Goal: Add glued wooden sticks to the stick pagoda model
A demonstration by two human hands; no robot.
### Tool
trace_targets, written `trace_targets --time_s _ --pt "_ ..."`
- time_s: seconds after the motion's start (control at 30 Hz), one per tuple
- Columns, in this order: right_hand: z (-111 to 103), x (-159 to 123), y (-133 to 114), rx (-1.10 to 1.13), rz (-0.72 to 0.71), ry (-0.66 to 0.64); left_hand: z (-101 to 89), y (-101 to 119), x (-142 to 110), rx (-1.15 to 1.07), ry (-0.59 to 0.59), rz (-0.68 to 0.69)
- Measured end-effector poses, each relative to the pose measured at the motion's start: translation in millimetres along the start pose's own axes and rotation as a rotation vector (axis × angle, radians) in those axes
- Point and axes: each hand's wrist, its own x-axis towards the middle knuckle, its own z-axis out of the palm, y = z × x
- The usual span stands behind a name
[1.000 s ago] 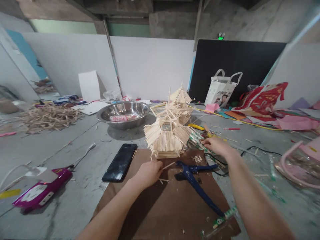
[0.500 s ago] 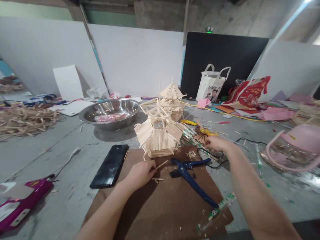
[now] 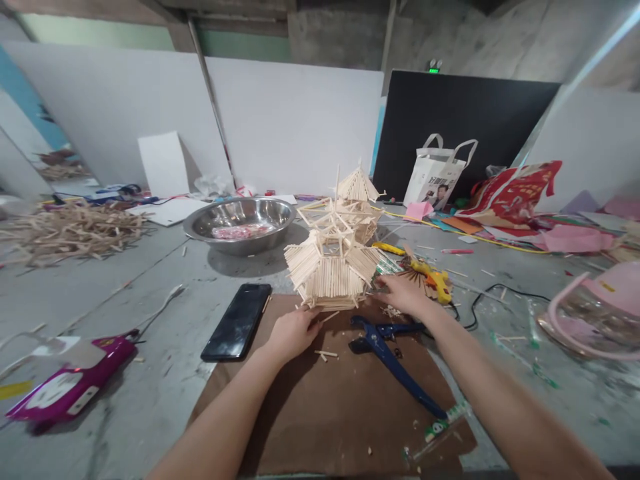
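Note:
A pavilion model built from thin wooden sticks [image 3: 333, 277] stands at the far edge of a brown board [image 3: 310, 413]. My left hand [image 3: 295, 331] is closed at its front left corner, pinching a short wooden stick [image 3: 330, 316] that points to the right. At the model's right corner, the fingers of my right hand [image 3: 400, 293] are closed on the lower edge, their tips partly hidden. A blue cutter [image 3: 387, 360] lies on the board below my right hand. The yellow glue gun [image 3: 434, 279] rests just beyond that hand. Loose stick pieces [image 3: 326, 354] lie near my left hand.
A black phone [image 3: 237, 322] overlaps the board's left edge. Farther back are a steel basin [image 3: 240, 243] and a pile of sticks [image 3: 83, 230]. At left lies a magenta device [image 3: 75, 383]; at right stands a pink-lidded container [image 3: 600, 307]. A black cable [image 3: 487, 293] runs on the right.
My right hand has moved left from beside the glue gun to the model's right corner. My left hand stays near the front left corner with the stick. The whole view has shifted slightly.

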Motion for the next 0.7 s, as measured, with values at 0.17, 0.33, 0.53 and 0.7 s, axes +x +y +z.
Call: trace_targets --time_s 0.17,0.33,0.53,0.7 --pt "13.9 15.5 -11.7 0.114 -0.024 0.008 3.3 -2.1 -0.2 -0.092 0.078 -0.030" --pt "16.5 28.4 -19.2 0.173 0.008 0.061 5.3 -8.2 10.5 -0.197 0.195 -0.093" --pt "11.2 48.2 -21.7 0.297 -0.020 0.029 7.2 -17.5 20.3 -0.274 0.281 -0.096" --pt "17.3 61.7 -14.2 0.370 -0.013 0.001 5.5 -14.6 15.9 -0.168 0.229 -0.057"
